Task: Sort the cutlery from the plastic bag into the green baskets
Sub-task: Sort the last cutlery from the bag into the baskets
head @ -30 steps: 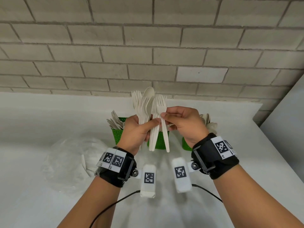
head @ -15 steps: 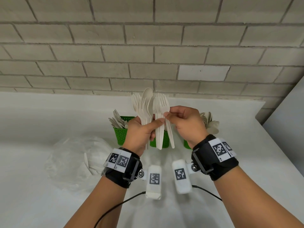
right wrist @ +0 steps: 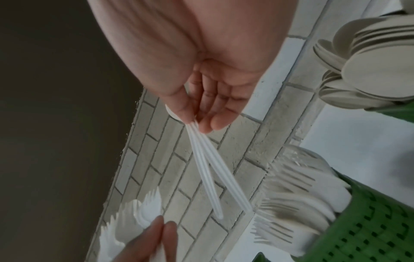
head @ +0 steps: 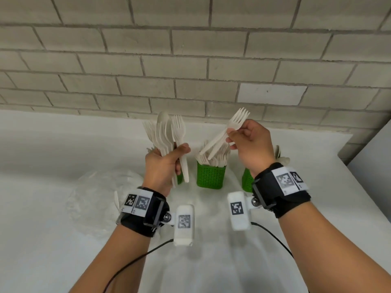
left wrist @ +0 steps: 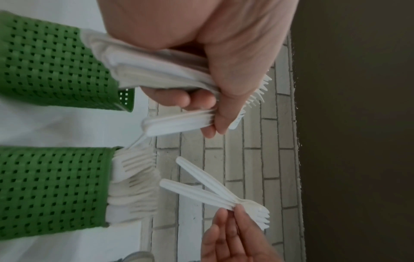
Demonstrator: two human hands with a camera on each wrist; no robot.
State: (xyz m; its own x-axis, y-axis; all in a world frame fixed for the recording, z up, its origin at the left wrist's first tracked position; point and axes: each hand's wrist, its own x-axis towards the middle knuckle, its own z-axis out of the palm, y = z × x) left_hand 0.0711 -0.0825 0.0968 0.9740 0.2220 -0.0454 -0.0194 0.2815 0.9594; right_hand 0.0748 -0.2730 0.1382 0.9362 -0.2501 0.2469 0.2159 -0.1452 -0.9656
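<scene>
My left hand (head: 164,163) grips an upright bundle of white plastic cutlery (head: 167,136), forks and spoons mixed, above the left green basket (head: 179,178), which it mostly hides. My right hand (head: 249,142) pinches two white forks (head: 224,136) near their heads, handles slanting down toward the middle green basket (head: 209,175), which is full of forks. The left wrist view shows the bundle (left wrist: 170,78) in my fist and the two forks (left wrist: 210,191) splayed apart. In the right wrist view the two forks (right wrist: 208,170) hang over the fork basket (right wrist: 367,223). A right green basket (head: 247,179) holds spoons.
A crumpled clear plastic bag (head: 101,197) lies on the white table (head: 42,166) to the left, with a piece of cutlery inside. A grey brick wall (head: 190,60) stands close behind the baskets. A grey panel (head: 376,157) borders the table at the right.
My right hand has pulled two forks out of the bundle and moved right and up, over the middle basket. The left hand keeps the rest of the bundle.
</scene>
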